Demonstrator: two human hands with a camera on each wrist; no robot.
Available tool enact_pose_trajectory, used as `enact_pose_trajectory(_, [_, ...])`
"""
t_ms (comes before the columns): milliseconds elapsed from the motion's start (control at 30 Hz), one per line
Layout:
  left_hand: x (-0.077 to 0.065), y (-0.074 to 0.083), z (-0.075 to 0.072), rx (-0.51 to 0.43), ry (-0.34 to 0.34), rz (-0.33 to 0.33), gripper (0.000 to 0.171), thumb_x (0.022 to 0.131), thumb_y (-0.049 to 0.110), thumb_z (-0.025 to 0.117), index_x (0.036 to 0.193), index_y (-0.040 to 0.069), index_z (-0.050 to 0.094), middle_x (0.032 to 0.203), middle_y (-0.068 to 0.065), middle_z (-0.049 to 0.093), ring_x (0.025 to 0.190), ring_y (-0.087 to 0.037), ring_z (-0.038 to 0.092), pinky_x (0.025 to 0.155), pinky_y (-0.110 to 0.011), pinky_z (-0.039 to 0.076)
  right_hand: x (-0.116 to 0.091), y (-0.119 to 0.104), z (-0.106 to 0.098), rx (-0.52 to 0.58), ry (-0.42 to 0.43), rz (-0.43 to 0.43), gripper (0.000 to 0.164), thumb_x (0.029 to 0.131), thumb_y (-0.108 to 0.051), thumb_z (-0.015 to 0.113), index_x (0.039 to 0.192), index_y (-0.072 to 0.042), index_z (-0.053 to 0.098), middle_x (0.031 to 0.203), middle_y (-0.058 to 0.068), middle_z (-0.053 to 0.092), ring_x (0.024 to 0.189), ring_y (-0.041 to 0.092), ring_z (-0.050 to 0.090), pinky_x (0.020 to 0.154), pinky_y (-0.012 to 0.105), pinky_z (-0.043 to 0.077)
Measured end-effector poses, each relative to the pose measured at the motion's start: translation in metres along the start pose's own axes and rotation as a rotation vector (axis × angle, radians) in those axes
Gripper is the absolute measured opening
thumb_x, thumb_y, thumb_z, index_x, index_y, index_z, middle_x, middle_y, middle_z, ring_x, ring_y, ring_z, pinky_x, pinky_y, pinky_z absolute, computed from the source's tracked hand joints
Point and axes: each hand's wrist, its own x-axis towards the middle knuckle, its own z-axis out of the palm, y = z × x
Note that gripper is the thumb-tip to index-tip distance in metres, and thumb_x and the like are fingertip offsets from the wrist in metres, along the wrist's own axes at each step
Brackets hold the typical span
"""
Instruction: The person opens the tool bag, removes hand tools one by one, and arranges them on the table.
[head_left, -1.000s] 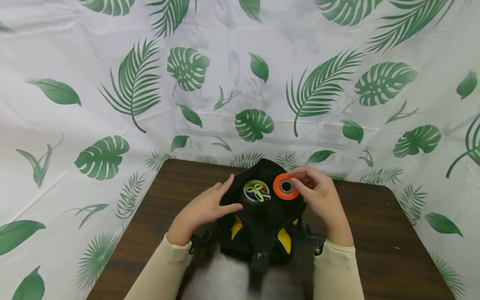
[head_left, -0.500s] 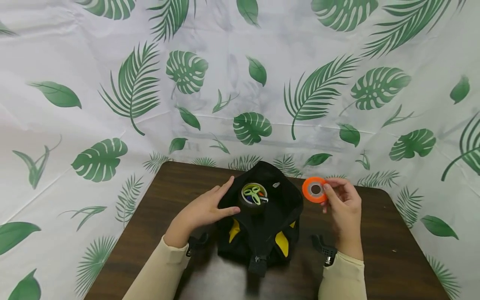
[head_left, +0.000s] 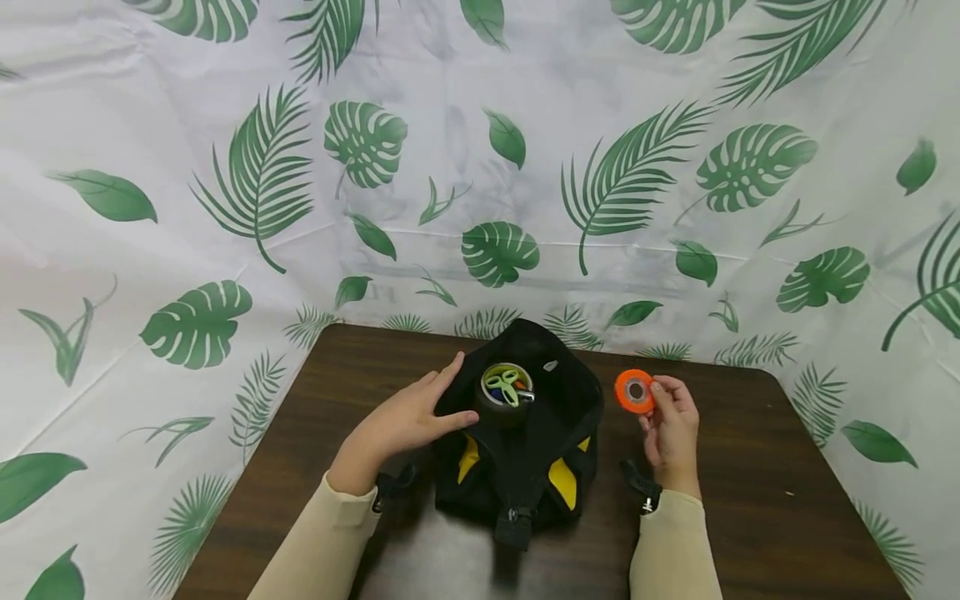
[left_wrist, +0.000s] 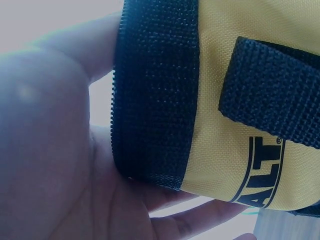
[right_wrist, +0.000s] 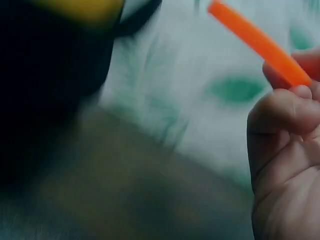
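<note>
A black and yellow tool bag (head_left: 517,467) stands on the table with its mouth unzipped. My left hand (head_left: 401,425) rests against the bag's left side, fingers and thumb spread and mostly straight. In the left wrist view, the bag's zipper edge (left_wrist: 150,90) lies across the palm (left_wrist: 45,145). My right hand (head_left: 675,429) pinches an orange tape roll (head_left: 635,392) between thumb and fingers, raised to the right of the bag. Edge-on, the same roll (right_wrist: 257,42) shows in the right wrist view. A round container (head_left: 504,412) holding pale green scissors (head_left: 507,387) sits at the bag's mouth.
The dark wooden table (head_left: 750,500) extends on both sides of the bag. Behind it hangs a white cloth (head_left: 420,50) with green leaf prints. A strap or zipper end (head_left: 513,527) hangs at the bag's front. Small pieces beside the scissors are unclear.
My right hand has moved the orange tape roll from over the bag's mouth out to the right, then slightly lower. My left hand stays at the bag's left side.
</note>
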Motion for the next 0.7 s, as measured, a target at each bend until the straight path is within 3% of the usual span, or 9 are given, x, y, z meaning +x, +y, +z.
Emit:
enact_pose_trajectory(100, [0.001,0.0,0.0,-0.002,-0.004,0.008,0.103,0.096,0.081,0.062,0.174,0.047,0.003,0.182,-0.004,0.025,0.17,-0.035,0.022,0.131,-0.066,0.03,0.004,0.018,-0.021,0.011,0.056,0.067,0.01,0.111,0.003,0.056,0.117,0.0,0.063,0.089,0.005,0.07,0.054,0.012,0.055,0.042,0.021,0.046])
enact_pose_trajectory(267, [0.001,0.0,0.0,-0.004,-0.003,0.014,0.104,0.096,0.08,0.063,0.174,0.047,0.003,0.182,-0.002,0.025,0.17,-0.033,0.022,0.132,-0.065,0.029,0.01,0.03,-0.034,-0.066,0.176,0.032,0.018,0.108,-0.001,0.065,0.125,0.005,0.06,0.091,0.003,0.065,0.054,0.012,0.053,0.043,0.022,0.049])
enact_pose_trajectory(467, [0.001,-0.001,0.0,-0.003,-0.003,0.009,0.104,0.096,0.08,0.062,0.175,0.044,0.005,0.182,-0.002,0.025,0.17,-0.034,0.023,0.131,-0.066,0.03,0.013,0.032,-0.039,-0.271,0.297,0.076,0.034,0.106,-0.007,0.07,0.135,0.005,0.058,0.092,0.001,0.059,0.059,0.011,0.053,0.047,0.021,0.051])
enact_pose_trajectory(700, [0.001,-0.001,-0.001,0.002,0.0,0.0,0.104,0.095,0.081,0.062,0.174,0.046,0.005,0.182,-0.005,0.023,0.169,-0.035,0.024,0.131,-0.065,0.03,0.01,0.025,-0.025,-0.412,0.324,0.092,0.041,0.105,-0.002,0.069,0.142,0.011,0.055,0.096,0.002,0.063,0.067,0.011,0.06,0.053,0.02,0.055])
